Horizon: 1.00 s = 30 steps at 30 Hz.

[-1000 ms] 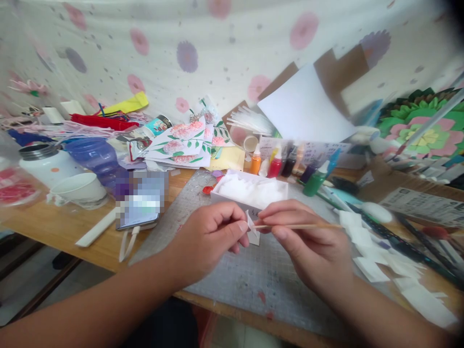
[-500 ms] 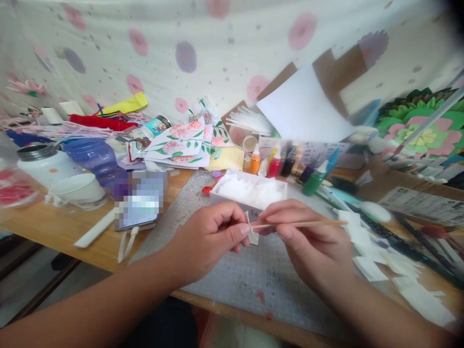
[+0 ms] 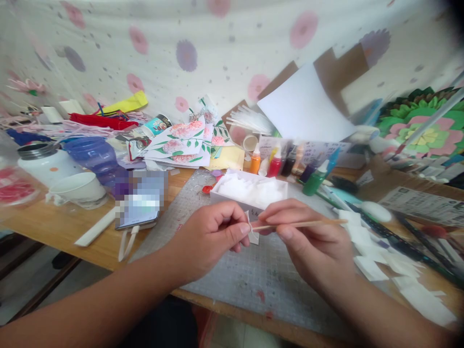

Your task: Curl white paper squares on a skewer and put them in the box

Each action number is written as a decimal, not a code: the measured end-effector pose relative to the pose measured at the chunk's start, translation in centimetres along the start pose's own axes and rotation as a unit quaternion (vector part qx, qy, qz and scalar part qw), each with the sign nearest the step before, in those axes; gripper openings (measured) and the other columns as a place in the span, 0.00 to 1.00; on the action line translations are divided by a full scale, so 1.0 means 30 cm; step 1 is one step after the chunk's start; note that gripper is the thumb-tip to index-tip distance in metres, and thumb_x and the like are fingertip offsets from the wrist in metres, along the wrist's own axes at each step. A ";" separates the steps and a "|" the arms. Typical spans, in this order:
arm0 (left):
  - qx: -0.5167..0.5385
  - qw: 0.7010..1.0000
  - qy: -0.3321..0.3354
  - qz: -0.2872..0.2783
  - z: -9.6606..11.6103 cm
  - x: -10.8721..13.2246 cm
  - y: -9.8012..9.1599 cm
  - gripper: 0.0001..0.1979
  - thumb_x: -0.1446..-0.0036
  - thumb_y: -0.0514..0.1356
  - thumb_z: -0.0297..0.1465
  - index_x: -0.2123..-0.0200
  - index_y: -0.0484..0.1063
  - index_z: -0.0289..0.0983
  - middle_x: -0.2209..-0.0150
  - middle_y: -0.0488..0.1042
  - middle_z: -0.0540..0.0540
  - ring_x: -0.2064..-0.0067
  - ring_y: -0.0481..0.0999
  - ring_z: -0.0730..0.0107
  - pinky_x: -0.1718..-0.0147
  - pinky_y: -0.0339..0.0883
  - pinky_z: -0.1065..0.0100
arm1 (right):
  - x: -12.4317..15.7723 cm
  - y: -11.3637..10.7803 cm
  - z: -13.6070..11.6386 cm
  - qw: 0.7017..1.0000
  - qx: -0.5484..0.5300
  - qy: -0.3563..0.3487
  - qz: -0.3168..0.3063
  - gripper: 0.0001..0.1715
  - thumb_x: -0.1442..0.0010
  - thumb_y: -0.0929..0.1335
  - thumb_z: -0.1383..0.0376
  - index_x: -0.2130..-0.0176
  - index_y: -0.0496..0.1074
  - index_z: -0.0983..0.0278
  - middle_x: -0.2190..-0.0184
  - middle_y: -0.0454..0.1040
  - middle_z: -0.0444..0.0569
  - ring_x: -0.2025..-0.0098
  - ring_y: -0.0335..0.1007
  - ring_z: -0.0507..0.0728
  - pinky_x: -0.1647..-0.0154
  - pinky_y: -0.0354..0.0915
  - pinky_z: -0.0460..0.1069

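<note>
Between the thumb and fingers of my left hand [image 3: 224, 229] is pinched a small white piece of paper or tissue [image 3: 249, 223], partly hidden by the fingertips. My right hand [image 3: 308, 237] grips a thin wooden stick [image 3: 304, 224] lying almost level, its left tip touching the white piece. Both hands are closed and hover over the grey cutting mat [image 3: 224, 285]. Just behind them stands a white box [image 3: 232, 199] filled with fluffy white pieces [image 3: 253, 187].
Paint bottles, one of them green [image 3: 314, 180], stand behind the box. White paper squares [image 3: 369, 267] and brushes [image 3: 391, 229] lie at right. To the left are a phone [image 3: 143, 205], a white cup [image 3: 78, 191] and a jar [image 3: 47, 164]. Painted flower cards [image 3: 181, 142] lie at the back.
Almost nothing differs. Both hands keep their grip and place, and the stick's tip stays at the white piece.
</note>
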State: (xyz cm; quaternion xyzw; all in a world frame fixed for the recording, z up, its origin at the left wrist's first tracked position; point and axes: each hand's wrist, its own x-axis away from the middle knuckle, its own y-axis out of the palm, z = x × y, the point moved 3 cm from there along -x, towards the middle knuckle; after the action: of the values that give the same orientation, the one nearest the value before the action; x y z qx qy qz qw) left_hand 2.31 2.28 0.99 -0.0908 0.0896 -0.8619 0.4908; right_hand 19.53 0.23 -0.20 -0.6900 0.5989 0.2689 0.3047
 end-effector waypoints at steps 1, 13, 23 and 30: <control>-0.001 1.000 -0.001 0.001 0.000 0.000 0.000 0.08 0.40 0.57 0.32 0.71 0.68 0.36 0.73 0.73 0.53 0.72 0.71 0.76 0.70 0.65 0.72 | -0.002 0.000 -0.002 1.000 0.000 -0.001 0.000 0.13 0.37 0.69 0.71 0.57 0.79 0.56 0.66 0.81 0.46 0.58 0.76 0.57 0.57 0.72 0.54; 0.001 1.000 -0.010 -0.002 -0.004 0.003 -0.007 0.08 0.40 0.58 0.32 0.71 0.68 0.36 0.73 0.73 0.52 0.72 0.71 0.76 0.70 0.65 0.72 | -0.012 0.001 -0.017 0.999 0.031 -0.008 -0.002 0.12 0.39 0.69 0.72 0.61 0.80 0.59 0.68 0.81 0.47 0.60 0.78 0.57 0.58 0.74 0.52; -0.003 1.000 -0.013 -0.004 -0.006 0.003 -0.003 0.08 0.41 0.58 0.33 0.71 0.68 0.36 0.72 0.74 0.52 0.71 0.72 0.74 0.69 0.66 0.70 | -0.022 0.004 -0.029 0.999 0.046 -0.021 -0.001 0.10 0.38 0.68 0.69 0.60 0.80 0.58 0.69 0.82 0.48 0.62 0.78 0.57 0.61 0.75 0.54; -0.007 1.000 -0.011 -0.004 -0.007 0.003 -0.006 0.08 0.41 0.58 0.32 0.71 0.69 0.36 0.72 0.74 0.52 0.72 0.72 0.75 0.69 0.66 0.71 | -0.025 0.002 -0.033 0.999 0.046 -0.020 -0.003 0.09 0.38 0.68 0.69 0.60 0.80 0.59 0.69 0.82 0.48 0.62 0.78 0.58 0.62 0.75 0.53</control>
State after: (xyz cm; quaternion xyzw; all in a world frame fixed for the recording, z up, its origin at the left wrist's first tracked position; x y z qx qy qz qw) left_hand 2.08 2.31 0.85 -0.1038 0.0901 -0.8623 0.4874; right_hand 19.36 -0.03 1.01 -0.6718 0.6023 0.2540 0.3486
